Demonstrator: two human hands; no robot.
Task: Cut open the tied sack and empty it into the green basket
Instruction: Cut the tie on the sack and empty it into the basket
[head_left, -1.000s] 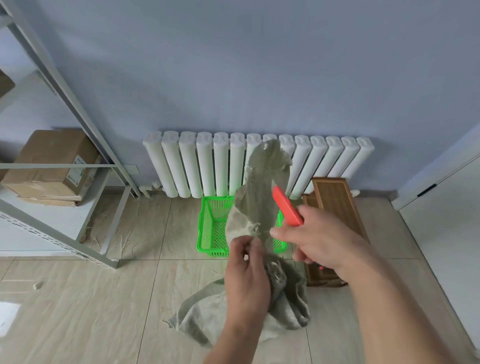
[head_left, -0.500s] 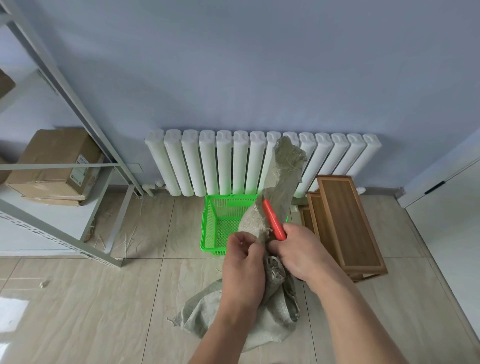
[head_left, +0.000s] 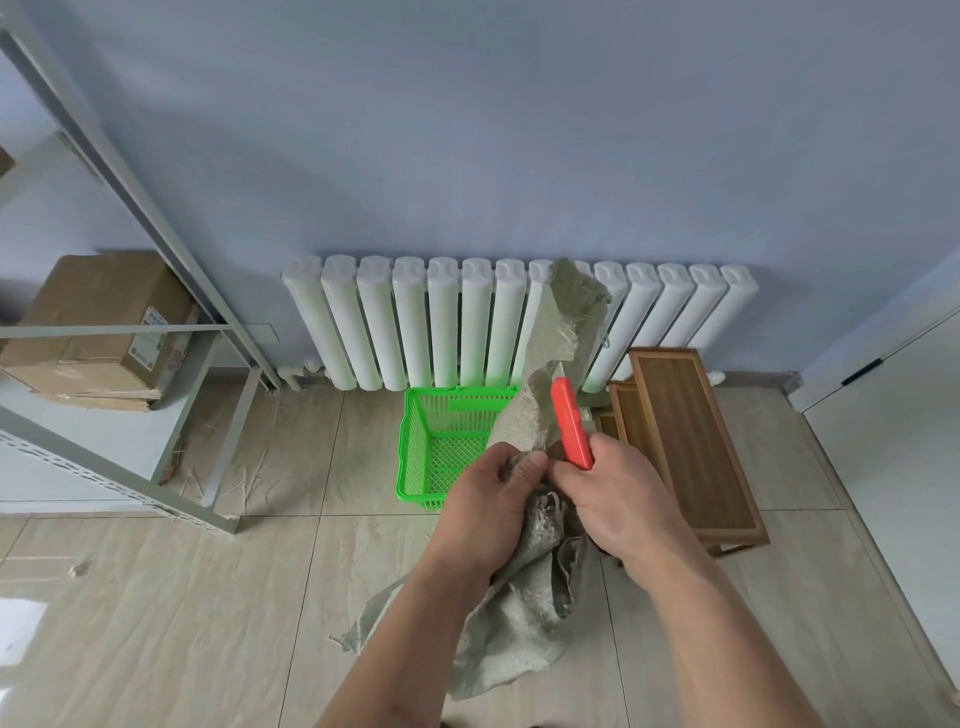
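Head view, looking down at the floor. Left hand (head_left: 488, 506) grips the gathered neck of the sack (head_left: 530, 603), thumb pressed against the cloth and fingers curled round the bunch. Right hand (head_left: 621, 512) holds the red cutter (head_left: 571, 423), fingers wrapped round its lower end; the tool points up and away from the body, lying against the free flap of cloth that rises above the grip. The sack's body sags onto the tiles below both hands, just in front of the green basket (head_left: 415, 447), which stands by the radiator (head_left: 415, 322); wooden trays (head_left: 691, 441) lie to the right.

Step in hand, as judged: severing the tie at the neck. To do it well, the left hand should hold the neck taut and stay below the cut line, while the blade works away from the thumb, which sits close beside the cutter. Whether the blade is extended cannot be told, and the tie itself is hidden in the folds.

A cardboard box (head_left: 98, 322) on the shelf unit (head_left: 218, 395) carries a printed label, too small to read. No other writing shows.
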